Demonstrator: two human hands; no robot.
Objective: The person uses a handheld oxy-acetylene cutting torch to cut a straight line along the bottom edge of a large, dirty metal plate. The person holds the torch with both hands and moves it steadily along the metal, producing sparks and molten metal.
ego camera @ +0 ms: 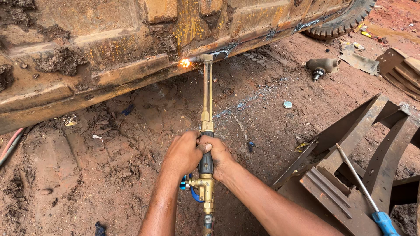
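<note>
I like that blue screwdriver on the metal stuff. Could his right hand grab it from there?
Probably yes, but not right now: the right hand grips the cutting torch with the left hand. Nothing blocks the way to the screwdriver.

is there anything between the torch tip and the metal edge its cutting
Nothing visible. The cutting torch, held by the left hand and right hand, has its tip right at the rusty steel edge, where sparks glow.

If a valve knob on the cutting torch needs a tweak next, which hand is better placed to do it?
Probably the left hand. It grips the cutting torch on the same side as the blue valve knob, just below it. The right hand wraps the dark handle on the opposite side.
</note>
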